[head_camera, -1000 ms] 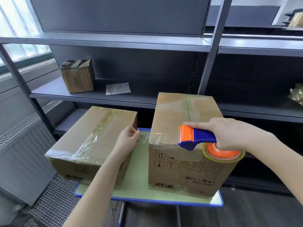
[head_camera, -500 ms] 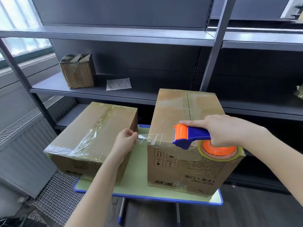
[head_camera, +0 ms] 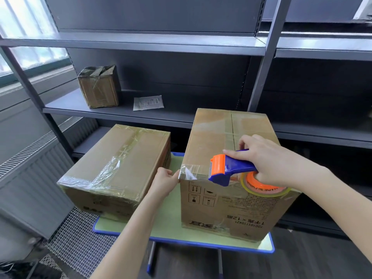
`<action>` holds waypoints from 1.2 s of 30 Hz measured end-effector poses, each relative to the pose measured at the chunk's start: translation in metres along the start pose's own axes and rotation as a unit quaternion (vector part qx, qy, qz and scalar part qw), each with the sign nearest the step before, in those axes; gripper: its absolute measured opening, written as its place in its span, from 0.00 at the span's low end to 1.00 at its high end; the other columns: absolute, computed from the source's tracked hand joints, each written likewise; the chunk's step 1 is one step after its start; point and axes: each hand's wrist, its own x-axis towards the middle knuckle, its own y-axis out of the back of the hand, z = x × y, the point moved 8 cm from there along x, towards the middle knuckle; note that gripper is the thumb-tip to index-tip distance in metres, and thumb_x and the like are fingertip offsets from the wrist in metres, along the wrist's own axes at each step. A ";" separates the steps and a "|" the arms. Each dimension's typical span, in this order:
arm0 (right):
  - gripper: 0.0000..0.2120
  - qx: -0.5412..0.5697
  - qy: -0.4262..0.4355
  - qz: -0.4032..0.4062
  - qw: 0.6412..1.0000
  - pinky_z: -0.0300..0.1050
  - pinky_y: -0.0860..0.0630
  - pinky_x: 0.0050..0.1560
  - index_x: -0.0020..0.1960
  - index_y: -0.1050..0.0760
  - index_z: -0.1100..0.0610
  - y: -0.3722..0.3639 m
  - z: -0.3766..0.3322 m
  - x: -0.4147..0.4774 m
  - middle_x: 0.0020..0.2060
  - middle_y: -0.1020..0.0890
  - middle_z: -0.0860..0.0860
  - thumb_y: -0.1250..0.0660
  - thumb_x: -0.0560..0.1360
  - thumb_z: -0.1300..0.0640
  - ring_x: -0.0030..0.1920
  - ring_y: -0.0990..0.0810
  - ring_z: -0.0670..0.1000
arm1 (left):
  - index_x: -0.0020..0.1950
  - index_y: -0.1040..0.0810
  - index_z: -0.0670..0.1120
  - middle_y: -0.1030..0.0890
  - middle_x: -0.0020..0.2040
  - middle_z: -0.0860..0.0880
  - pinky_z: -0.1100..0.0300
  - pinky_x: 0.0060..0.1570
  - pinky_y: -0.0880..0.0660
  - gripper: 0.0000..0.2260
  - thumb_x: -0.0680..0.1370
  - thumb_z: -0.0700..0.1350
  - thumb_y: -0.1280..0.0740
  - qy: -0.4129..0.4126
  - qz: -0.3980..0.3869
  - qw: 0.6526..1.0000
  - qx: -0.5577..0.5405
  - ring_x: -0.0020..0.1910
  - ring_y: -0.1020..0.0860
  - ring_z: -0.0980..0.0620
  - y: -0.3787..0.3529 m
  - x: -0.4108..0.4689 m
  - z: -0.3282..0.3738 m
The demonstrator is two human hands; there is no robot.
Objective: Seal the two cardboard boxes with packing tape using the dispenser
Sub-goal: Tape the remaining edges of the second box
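Note:
Two cardboard boxes stand on a small green table (head_camera: 167, 228) with a blue rim. The low left box (head_camera: 118, 164) carries clear tape across its top. On the taller right box (head_camera: 237, 210), my right hand (head_camera: 267, 158) grips the blue and orange tape dispenser (head_camera: 227, 170) at the front top edge, its tape roll (head_camera: 263, 190) hanging over the front face. A strip of clear tape (head_camera: 191, 173) runs from the dispenser to the box's front left corner. There my left hand (head_camera: 164, 183) pinches the tape's end against the corner.
Dark metal shelving (head_camera: 161, 115) stands right behind the table. On its shelf sit a small taped box (head_camera: 98, 87) and a paper slip (head_camera: 148, 102). A radiator (head_camera: 30, 168) and a mesh floor grate (head_camera: 74, 238) lie to the left.
My left hand moved right and brought the tape's end onto the right box's front left corner. The dispenser shifted slightly left along the front top edge.

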 end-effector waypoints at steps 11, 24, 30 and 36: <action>0.32 -0.066 -0.013 0.043 0.997 0.39 0.39 0.49 0.74 0.55 0.36 0.006 0.004 -0.009 0.59 0.31 0.48 0.41 0.78 0.52 0.56 0.32 0.48 | 0.50 0.24 0.42 0.24 0.47 0.49 0.73 0.43 0.32 0.04 0.77 0.38 0.37 -0.199 0.098 0.971 0.087 0.50 0.24 0.48 0.017 -0.031 0.044; 0.31 -0.029 -0.026 0.057 0.998 0.40 0.37 0.48 0.73 0.54 0.33 0.007 0.009 -0.002 0.50 0.32 0.50 0.45 0.80 0.58 0.48 0.36 0.48 | 0.60 0.20 0.41 0.20 0.60 0.45 0.53 0.63 0.29 0.22 0.67 0.36 0.24 -0.507 0.139 0.785 0.328 0.60 0.23 0.50 -0.026 -0.069 0.072; 0.29 0.001 0.006 0.059 0.998 0.42 0.39 0.45 0.73 0.49 0.34 0.012 -0.020 0.032 0.46 0.36 0.49 0.43 0.79 0.56 0.47 0.38 0.48 | 0.64 0.23 0.41 0.23 0.64 0.47 0.58 0.67 0.37 0.20 0.78 0.50 0.41 -0.458 0.086 0.842 0.272 0.66 0.28 0.52 0.010 -0.041 0.059; 0.30 0.047 -0.003 0.021 0.999 0.41 0.33 0.44 0.71 0.47 0.32 0.003 -0.001 0.033 0.45 0.33 0.48 0.42 0.78 0.58 0.44 0.32 0.47 | 0.66 0.25 0.42 0.26 0.66 0.50 0.60 0.70 0.39 0.19 0.75 0.43 0.34 -0.465 0.092 0.848 0.237 0.69 0.31 0.55 0.005 -0.039 0.056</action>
